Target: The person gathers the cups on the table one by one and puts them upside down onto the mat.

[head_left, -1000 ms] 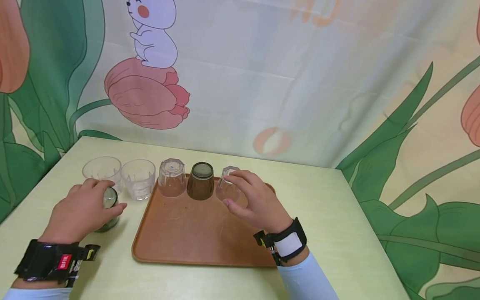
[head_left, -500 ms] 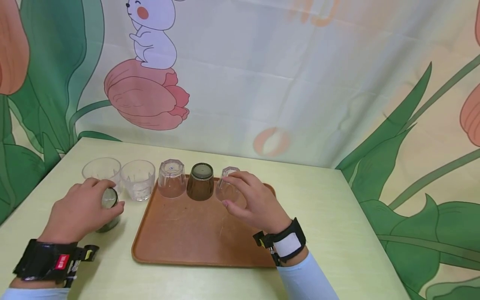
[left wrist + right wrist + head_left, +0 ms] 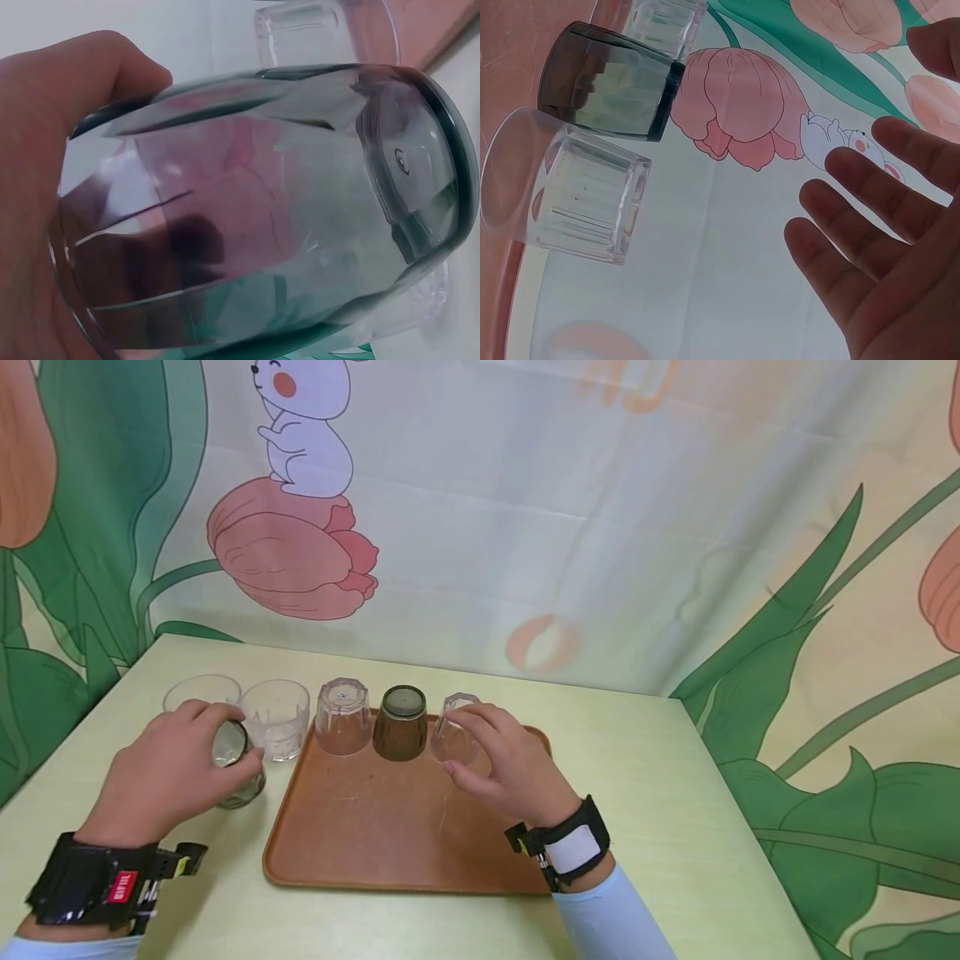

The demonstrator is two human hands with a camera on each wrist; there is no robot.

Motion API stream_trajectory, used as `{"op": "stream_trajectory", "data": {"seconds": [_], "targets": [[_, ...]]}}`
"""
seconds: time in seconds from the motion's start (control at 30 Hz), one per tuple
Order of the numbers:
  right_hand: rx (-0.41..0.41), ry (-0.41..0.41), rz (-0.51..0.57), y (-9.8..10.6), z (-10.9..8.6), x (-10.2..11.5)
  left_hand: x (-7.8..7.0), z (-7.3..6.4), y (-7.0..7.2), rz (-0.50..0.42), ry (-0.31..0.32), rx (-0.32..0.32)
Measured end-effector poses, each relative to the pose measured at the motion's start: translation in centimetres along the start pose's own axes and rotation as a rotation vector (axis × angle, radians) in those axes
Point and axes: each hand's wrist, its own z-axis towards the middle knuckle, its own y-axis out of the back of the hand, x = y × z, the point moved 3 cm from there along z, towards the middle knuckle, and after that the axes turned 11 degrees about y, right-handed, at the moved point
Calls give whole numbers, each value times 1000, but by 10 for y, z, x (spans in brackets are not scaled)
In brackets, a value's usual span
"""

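Observation:
My left hand grips a smoky grey glass near its rim. In the left wrist view, that smoky glass fills much of the frame, with its base away from the palm. My right hand hovers with spread fingers by an upside-down clear glass on the brown tray. The right wrist view shows a gap between the right hand and this clear glass. Beside it on the tray stand an upside-down smoky brown glass and another upside-down clear glass.
Left of the tray, a clear glass stands upright on the pale table. Another clear glass is partly hidden behind my left hand. A printed curtain hangs at the table's back edge.
My left hand has moved right and slightly farther back with the smoky grey glass, toward the tray. The right hand and the glasses on the tray have stayed in place.

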Motion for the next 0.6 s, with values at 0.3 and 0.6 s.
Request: {"op": "stream_trajectory", "data": {"seconds": [0.3,0.6], "targets": [[54,-23,41,-8,1,3,-9,-4,7,-13,-25,-33],[91,-40,43,-14,2,6,-19,-11,13,-68,-61,-32]]}}
